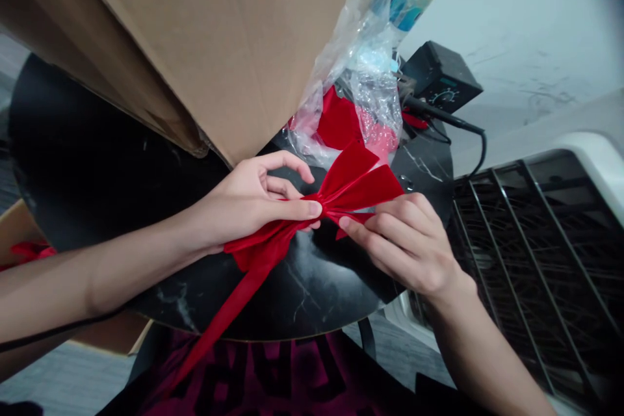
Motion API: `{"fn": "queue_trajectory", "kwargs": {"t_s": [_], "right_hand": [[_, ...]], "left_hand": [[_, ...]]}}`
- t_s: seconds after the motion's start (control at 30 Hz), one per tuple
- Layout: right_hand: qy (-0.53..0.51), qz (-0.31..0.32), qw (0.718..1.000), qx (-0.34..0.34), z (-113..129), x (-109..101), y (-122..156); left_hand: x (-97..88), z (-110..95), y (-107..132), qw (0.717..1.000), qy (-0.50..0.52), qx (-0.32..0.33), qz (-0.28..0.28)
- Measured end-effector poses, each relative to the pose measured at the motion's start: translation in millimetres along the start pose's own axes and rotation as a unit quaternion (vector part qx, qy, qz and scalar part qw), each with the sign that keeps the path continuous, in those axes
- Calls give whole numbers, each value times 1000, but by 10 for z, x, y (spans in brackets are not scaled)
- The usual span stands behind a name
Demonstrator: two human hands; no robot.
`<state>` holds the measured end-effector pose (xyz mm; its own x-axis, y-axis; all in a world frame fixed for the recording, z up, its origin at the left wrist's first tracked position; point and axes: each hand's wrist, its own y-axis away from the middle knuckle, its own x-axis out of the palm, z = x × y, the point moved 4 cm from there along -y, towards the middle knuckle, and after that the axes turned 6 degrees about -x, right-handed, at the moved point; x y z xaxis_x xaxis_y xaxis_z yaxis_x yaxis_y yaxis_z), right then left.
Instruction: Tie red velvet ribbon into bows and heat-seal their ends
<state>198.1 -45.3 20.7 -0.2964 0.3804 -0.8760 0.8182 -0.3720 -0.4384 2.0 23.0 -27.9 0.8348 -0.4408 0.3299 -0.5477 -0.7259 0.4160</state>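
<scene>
Head view: a red ribbon (358, 183) lies gathered into a bow over the near part of a round black table (312, 292). The left hand (246, 205) comes in from the left and pinches the gathered middle. One digit lies flat along the top of the waist, with its tip at the knot. The other fingers (287, 161) arch above and behind it, closed down on the cloth. The right hand (409, 240) comes from the right with its fingers curled nearly shut. Their tips (347, 223) press a short red end just right of the knot, under the two spread loops. The loops fan up and to the right between the two hands. A long tail runs from the left hand's grip down over the table's near edge.

Behind the hands a cardboard box (219, 39) overhangs the table. A clear plastic bag (361, 71) with more red cloth sits just beyond the bow, and a black device (441, 81) with a cable lies further right. A dark wire rack (536, 240) stands to the right of the table.
</scene>
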Motion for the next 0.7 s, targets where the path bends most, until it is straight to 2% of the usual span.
{"fn": "queue_trajectory", "kwargs": {"t_s": [0.13, 0.2, 0.33, 0.43, 0.5, 0.57, 0.63, 0.7], "right_hand": [[7, 10, 995, 102, -28, 79, 21], [4, -10, 991, 133, 8, 100, -17], [-6, -37, 990, 135, 35, 140, -17], [6, -35, 995, 91, 9, 124, 40], [14, -48, 995, 90, 10, 78, 29], [-3, -90, 983, 159, 40, 28, -49], [-54, -124, 954, 266, 118, 39, -171], [-100, -129, 921, 353, 238, 120, -298]], "left_hand": [[-18, 0, -12, 999, -31, 17, -14], [-24, -8, -14, 998, -47, 33, -23], [-18, -19, 1, 998, -28, 38, -34], [9, -11, 14, 1000, 9, 9, -22], [25, -28, 21, 999, 5, 15, -28], [25, -78, 33, 996, -23, 61, -66], [27, -126, 51, 987, -45, 110, -110], [44, -144, 63, 982, -57, 133, -124]]}}
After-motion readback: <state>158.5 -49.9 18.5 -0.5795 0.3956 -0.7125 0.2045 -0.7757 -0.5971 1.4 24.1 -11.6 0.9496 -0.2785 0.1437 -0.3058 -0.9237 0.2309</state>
